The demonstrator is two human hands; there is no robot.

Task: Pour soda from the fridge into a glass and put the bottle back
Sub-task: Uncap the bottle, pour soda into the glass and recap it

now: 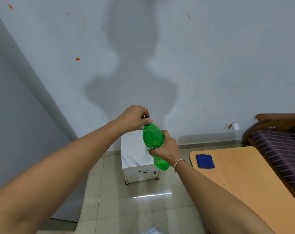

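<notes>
Grey wall (pixel 210 48) | right hand (pixel 167 149) grips green bottle (pixel 152 137) | left hand (pixel 135 118) pinches cap (pixel 147 117)

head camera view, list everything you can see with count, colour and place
soda bottle: one, green, held in the air above the small cabinet
bottle cap: one, dark blue, on the bottle's neck
small cabinet: one, white marbled, against the wall
table: one, light wood, right side
cloth: one, blue, folded on the table
bed: one, brown frame, striped purple cover, far right
left hand: fingers pinching the cap
right hand: wrapped around the bottle's middle, thread band on wrist
</notes>
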